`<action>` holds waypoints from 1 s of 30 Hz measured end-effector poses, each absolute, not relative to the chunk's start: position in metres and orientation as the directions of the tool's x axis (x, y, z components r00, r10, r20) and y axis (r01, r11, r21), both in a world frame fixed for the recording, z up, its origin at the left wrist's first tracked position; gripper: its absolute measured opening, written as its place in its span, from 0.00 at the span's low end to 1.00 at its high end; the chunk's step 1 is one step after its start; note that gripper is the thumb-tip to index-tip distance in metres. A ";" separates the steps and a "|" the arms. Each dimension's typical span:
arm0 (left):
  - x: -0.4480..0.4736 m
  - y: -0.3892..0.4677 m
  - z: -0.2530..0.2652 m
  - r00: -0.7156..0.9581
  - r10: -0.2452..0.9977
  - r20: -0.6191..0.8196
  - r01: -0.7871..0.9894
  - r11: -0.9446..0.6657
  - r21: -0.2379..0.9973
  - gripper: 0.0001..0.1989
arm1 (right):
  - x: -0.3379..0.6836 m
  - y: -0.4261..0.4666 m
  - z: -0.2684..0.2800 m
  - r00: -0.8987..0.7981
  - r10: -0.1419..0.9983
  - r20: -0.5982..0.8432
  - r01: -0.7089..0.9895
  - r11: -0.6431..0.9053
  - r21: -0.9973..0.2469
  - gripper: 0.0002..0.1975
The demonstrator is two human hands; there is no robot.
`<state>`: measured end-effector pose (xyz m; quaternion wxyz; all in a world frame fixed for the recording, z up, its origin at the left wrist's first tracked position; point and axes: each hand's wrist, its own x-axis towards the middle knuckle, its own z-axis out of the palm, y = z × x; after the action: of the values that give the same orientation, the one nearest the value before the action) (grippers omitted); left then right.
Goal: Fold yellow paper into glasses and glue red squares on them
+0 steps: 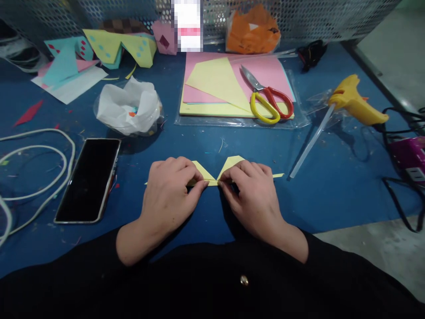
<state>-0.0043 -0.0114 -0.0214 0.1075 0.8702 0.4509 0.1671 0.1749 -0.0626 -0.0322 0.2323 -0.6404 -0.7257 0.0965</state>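
Observation:
A piece of folded yellow paper [234,163] lies low on the blue table in front of me, with two angled flaps that meet in a V at the middle. My left hand [172,188] pinches its lower edge just left of the V, thumb and fingertips together. On the other side, my right hand [252,190] pinches the same edge close to the V. Narrow yellow ends stick out beyond both hands. Much of the paper is hidden beneath my fingers.
Behind are scissors [262,94] on a stack of coloured paper [206,96]. A glue gun [357,102] is at right. At left are a phone [89,179], white cable [68,141] and paper-lined bowl [128,108]. Paper crafts [121,46] stand by the perforated metal panel [308,22].

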 end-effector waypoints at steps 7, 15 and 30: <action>-0.005 -0.012 -0.019 0.546 0.819 0.175 0.755 -0.572 0.322 0.09 | 0.177 -0.065 -0.031 -0.083 0.975 0.205 0.890 0.165 -0.426 0.07; -0.005 -0.009 -0.017 0.548 0.823 0.151 0.762 -0.565 0.317 0.09 | 0.179 -0.060 -0.030 -0.065 0.987 0.147 0.880 0.126 -0.458 0.07; -0.008 -0.016 -0.018 0.514 0.840 0.172 0.804 -0.542 0.244 0.06 | 0.182 -0.060 -0.028 -0.002 0.994 0.111 0.794 0.069 -0.605 0.07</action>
<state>-0.0083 -0.0159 -0.0181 0.0664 0.8676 0.4738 0.1356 0.1821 -0.0604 -0.0284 0.2640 -0.6554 -0.6818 0.1897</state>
